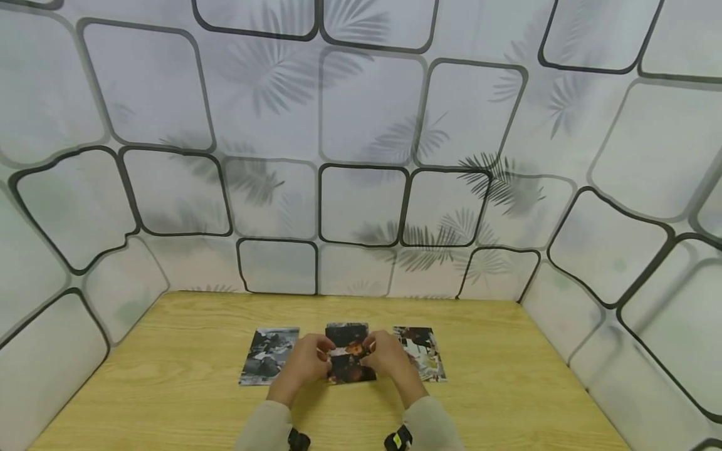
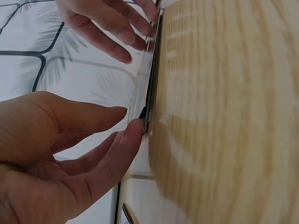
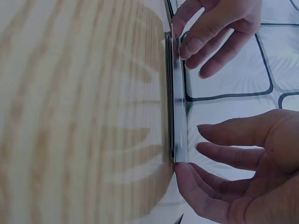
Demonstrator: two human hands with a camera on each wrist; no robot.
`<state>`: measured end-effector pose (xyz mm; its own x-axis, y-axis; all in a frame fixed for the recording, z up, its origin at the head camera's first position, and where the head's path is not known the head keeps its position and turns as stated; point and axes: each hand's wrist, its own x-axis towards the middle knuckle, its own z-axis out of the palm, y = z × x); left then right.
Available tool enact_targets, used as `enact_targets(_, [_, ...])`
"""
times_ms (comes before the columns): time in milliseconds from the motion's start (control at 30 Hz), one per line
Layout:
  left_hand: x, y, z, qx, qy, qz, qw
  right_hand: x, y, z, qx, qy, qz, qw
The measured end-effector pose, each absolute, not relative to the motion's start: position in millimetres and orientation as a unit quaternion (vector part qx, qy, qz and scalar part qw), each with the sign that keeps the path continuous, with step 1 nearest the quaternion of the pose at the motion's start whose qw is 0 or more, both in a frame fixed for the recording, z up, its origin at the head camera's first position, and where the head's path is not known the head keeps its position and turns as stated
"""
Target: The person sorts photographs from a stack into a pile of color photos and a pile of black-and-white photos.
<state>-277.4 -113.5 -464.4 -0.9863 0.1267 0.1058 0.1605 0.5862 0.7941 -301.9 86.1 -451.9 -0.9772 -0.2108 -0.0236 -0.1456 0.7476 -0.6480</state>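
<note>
A thin stack of picture cards (image 1: 352,372) with dark, orange-flecked prints lies on the table between both hands. My left hand (image 1: 306,360) is at its left side; in the left wrist view a fingertip touches the stack's edge (image 2: 153,70), with the thumb apart from it. On the opposite side is my right hand (image 1: 389,357). The right wrist view has one of its fingertips against the bottom corner of the stack (image 3: 173,98), while thumb and other fingers stand away. Several layers show edge-on there.
A greyish picture card (image 1: 267,354) lies left of the left hand, and a colourful one (image 1: 424,352) lies right of the right hand, partly covered by it. The wood-grain table (image 1: 502,376) ends at a patterned curtain (image 1: 361,207) behind and on both sides.
</note>
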Motion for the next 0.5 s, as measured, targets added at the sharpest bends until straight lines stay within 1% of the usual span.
enact_targets(133, [-277.6, -113.3, -465.0, -0.070, -0.881, -0.467, 0.000, -301.7, 88.6, -454.3, -0.097, 0.935, -0.338, 0.042])
enact_targets(500, [-271.7, -109.6, -455.9, -0.047, -0.858, -0.510, -0.035, -306.5, 96.2, -447.7, -0.094, 0.926, -0.362, 0.051])
